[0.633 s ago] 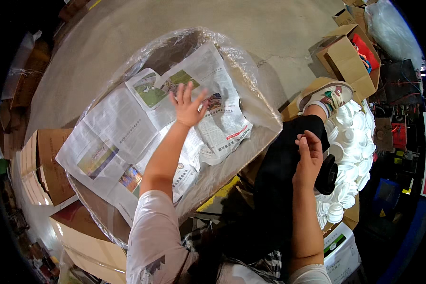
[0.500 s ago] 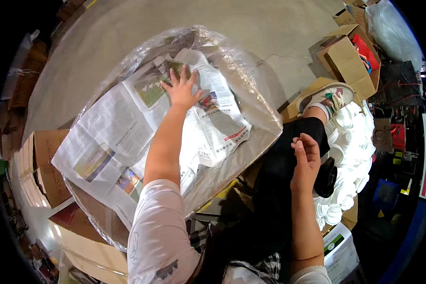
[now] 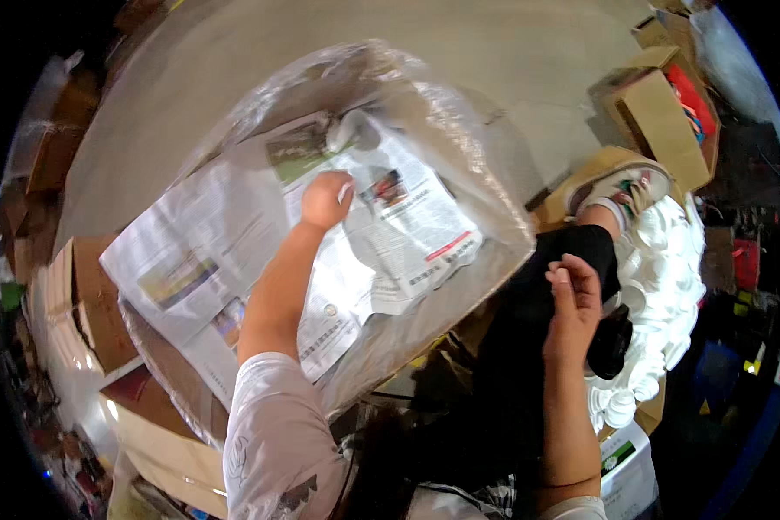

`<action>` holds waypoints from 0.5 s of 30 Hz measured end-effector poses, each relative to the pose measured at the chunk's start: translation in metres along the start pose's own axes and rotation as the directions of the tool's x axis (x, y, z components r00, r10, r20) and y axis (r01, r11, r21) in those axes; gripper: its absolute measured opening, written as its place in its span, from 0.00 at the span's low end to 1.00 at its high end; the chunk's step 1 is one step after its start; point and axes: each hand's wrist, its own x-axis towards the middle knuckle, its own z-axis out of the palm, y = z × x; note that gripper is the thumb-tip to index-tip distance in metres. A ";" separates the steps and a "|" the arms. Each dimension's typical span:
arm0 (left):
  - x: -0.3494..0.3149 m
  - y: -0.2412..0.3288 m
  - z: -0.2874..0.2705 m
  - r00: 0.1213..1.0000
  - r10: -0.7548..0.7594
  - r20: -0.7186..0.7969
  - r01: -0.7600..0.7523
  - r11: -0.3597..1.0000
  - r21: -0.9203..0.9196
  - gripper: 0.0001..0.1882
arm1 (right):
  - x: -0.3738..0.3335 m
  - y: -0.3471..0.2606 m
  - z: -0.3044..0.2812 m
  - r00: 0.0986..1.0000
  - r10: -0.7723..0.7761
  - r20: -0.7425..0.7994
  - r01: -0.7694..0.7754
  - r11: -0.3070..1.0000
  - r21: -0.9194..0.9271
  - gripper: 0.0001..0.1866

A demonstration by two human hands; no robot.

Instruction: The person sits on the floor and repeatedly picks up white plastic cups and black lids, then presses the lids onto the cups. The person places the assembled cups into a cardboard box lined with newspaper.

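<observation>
Several sheets of newspaper [image 3: 208, 225] lie spread over a large box [image 3: 494, 269] lined with clear plastic film. My left hand [image 3: 325, 199] is closed on the middle of the newspaper. Its fingertips are tucked under, and a small pale bit shows at its side, too blurred to make out. A pale rounded lump [image 3: 352, 130] lies at the paper's far edge, beyond that hand. Raised over my right leg, my right hand [image 3: 574, 299] has its fingers curled and the thumb against them. Nothing is seen in it.
Beside my right leg is a heap of round white pieces [image 3: 659, 286], with a dark object [image 3: 611, 342] against it. An open carton [image 3: 659, 121] with red items stands at the far right. More cartons [image 3: 160, 442] stand at the left. Bare floor [image 3: 234, 69] lies beyond the lined box.
My left hand has gone from spread flat on the newspaper to closed, and has drawn nearer to me. The right hand keeps its curled pose. The view has shifted slightly.
</observation>
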 end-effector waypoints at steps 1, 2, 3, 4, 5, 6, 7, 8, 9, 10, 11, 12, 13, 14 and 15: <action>-0.017 0.002 -0.021 0.994 0.109 0.006 -0.110 0.991 0.073 0.14 | 0.001 0.000 -0.001 1.000 0.016 -0.012 -0.017 1.000 -0.025 0.10; -0.035 -0.002 -0.038 0.984 0.176 -0.003 -0.169 0.951 0.260 0.13 | 0.000 -0.001 -0.002 1.000 -0.024 -0.003 0.024 1.000 -0.010 0.10; -0.051 -0.010 -0.062 0.993 0.112 -0.039 -0.087 0.911 0.403 0.15 | -0.001 0.001 -0.002 1.000 -0.022 -0.015 0.021 1.000 -0.022 0.10; -0.069 -0.020 -0.087 0.995 0.049 -0.088 0.006 0.844 0.536 0.18 | -0.002 0.001 -0.002 0.999 -0.035 0.001 0.035 0.999 -0.022 0.10; -0.089 -0.039 -0.103 0.988 -0.075 -0.136 0.145 0.768 0.623 0.23 | -0.003 0.001 -0.002 0.998 -0.053 0.015 0.054 0.998 -0.025 0.10; -0.107 -0.054 -0.117 0.961 -0.191 -0.199 0.275 0.662 0.697 0.28 | -0.004 0.002 -0.001 0.998 -0.054 0.016 0.054 0.998 -0.038 0.10; -0.118 -0.058 -0.129 0.915 -0.371 -0.159 0.370 0.615 0.696 0.31 | -0.004 0.003 -0.001 0.998 -0.056 0.024 0.057 0.998 -0.042 0.10; -0.128 -0.061 -0.140 0.836 -0.537 -0.117 0.453 0.554 0.699 0.34 | -0.004 0.004 -0.001 0.998 -0.059 0.029 0.060 0.997 -0.045 0.10; -0.135 -0.065 -0.150 0.728 -0.682 -0.074 0.522 0.481 0.704 0.37 | -0.004 0.006 -0.002 0.998 -0.063 0.031 0.064 0.997 -0.047 0.10; -0.148 -0.079 -0.151 0.536 -0.844 0.003 0.633 0.404 0.660 0.41 | -0.004 0.007 -0.001 0.995 -0.089 0.037 0.092 0.993 -0.072 0.10; -0.176 -0.102 -0.143 0.469 -0.879 0.091 0.692 0.429 0.580 0.42 | -0.003 0.011 0.001 0.994 -0.095 0.062 0.100 0.992 -0.075 0.10; -0.203 -0.125 -0.131 0.420 -0.887 0.192 0.743 0.458 0.488 0.43 | -0.004 0.010 -0.001 0.991 -0.111 0.070 0.116 0.990 -0.081 0.10; -0.212 -0.125 -0.126 0.377 -0.875 0.305 0.789 0.475 0.389 0.44 | -0.004 0.013 -0.001 0.989 -0.124 0.075 0.131 0.987 -0.096 0.10; -0.219 -0.126 -0.121 0.368 -0.855 0.366 0.770 0.500 0.395 0.46 | -0.004 0.015 0.001 0.991 -0.115 0.070 0.121 0.989 -0.087 0.10; -0.224 -0.126 -0.117 0.357 -0.832 0.425 0.750 0.526 0.401 0.47 | -0.004 0.016 0.003 0.988 -0.136 0.079 0.146 0.980 -0.138 0.10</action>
